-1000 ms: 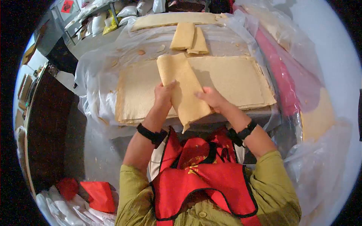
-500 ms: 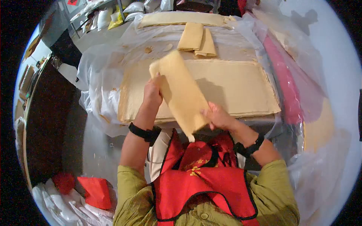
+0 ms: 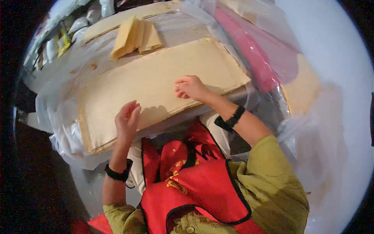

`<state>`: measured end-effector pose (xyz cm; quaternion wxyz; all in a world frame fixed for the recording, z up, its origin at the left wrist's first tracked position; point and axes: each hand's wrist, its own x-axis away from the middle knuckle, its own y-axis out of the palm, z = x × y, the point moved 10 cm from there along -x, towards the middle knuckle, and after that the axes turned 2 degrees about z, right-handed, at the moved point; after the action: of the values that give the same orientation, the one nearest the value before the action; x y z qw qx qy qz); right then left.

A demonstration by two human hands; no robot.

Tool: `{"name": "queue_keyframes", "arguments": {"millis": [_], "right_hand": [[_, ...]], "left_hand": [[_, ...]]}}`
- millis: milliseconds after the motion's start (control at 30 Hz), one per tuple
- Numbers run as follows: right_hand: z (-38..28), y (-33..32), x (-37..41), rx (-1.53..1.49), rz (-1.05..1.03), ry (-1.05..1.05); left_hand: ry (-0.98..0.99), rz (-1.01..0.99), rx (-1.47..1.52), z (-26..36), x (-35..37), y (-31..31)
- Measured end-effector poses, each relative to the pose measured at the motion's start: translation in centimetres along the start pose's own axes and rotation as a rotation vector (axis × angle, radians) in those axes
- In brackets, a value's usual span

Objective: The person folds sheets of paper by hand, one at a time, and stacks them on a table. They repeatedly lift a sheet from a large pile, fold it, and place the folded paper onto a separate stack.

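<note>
The left hand [image 3: 127,119] extends forward over the near edge of the wide, rectangular stack of pale yellow, thin sheets [image 3: 156,78], its forearm almost straight up the view. Its fingers are released and loosely bent, tips pointing away from the body, thumb beside them. Well beyond those fingertips lie the folded, yellow, cloth-like pieces [image 3: 136,37], leaning against one another. The stack spreads beneath and between both hands' fingers. The right hand [image 3: 191,88] comes in on a slanting forearm, knuckles up, its fingers released and half-curled, pointing left. Behind its wrist, farther right, runs the glossy pink sheet [image 3: 249,45].
</note>
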<state>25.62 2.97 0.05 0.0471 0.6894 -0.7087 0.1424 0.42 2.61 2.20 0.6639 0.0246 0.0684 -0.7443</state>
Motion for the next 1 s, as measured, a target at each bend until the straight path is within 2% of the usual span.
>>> {"name": "queue_keyframes", "arguments": {"millis": [67, 133, 200, 300, 400, 600, 700, 767, 800, 900, 967, 1000], "right_hand": [[1.1, -5.6, 2.8, -0.032, 0.128, -0.004], [2.4, -13.4, 3.8, 0.183, 0.35, -0.139], [3.0, -20.2, 3.5, 0.638, 0.507, -0.424], [2.0, -23.2, 4.9, 0.73, 0.757, -0.27], [4.1, -21.0, 2.5, 0.207, 0.38, 0.114], [3.9, -18.0, 2.4, -0.018, 0.26, 0.252], [0.9, -17.1, 3.4, 0.08, 0.322, 0.174], [-0.8, -15.5, 2.6, 0.035, 0.327, 0.006], [-1.7, -14.7, 2.0, 0.011, 0.325, -0.08], [-5.7, -8.4, -1.5, 0.238, 0.181, -0.404], [-9.1, -1.9, -1.5, 0.653, 0.206, -0.459], [-11.2, 2.1, -0.2, 0.772, 0.206, -0.553]], "left_hand": [[0.319, -0.068, -0.448, 2.7, 0.9, 3.6], [0.459, -0.102, -0.535, 3.2, 1.5, 6.2], [0.564, -0.122, -0.623, 3.5, 1.7, 7.9], [0.624, -0.144, -0.678, 3.3, 1.4, 8.7], [0.605, -0.158, -0.626, 1.9, 1.0, 8.2], [0.581, -0.176, -0.574, 2.7, 1.2, 8.1], [0.562, -0.178, -0.526, 1.8, 0.8, 7.9], [0.545, -0.184, -0.483, 1.2, 0.6, 7.7], [0.446, -0.175, -0.427, 1.1, 0.3, 7.3], [0.121, -0.131, -0.174, 1.3, -0.4, 5.9], [-0.133, -0.08, 0.099, 1.1, -1.2, 5.0], [-0.222, -0.063, 0.273, 1.0, -1.6, 4.6]]}}
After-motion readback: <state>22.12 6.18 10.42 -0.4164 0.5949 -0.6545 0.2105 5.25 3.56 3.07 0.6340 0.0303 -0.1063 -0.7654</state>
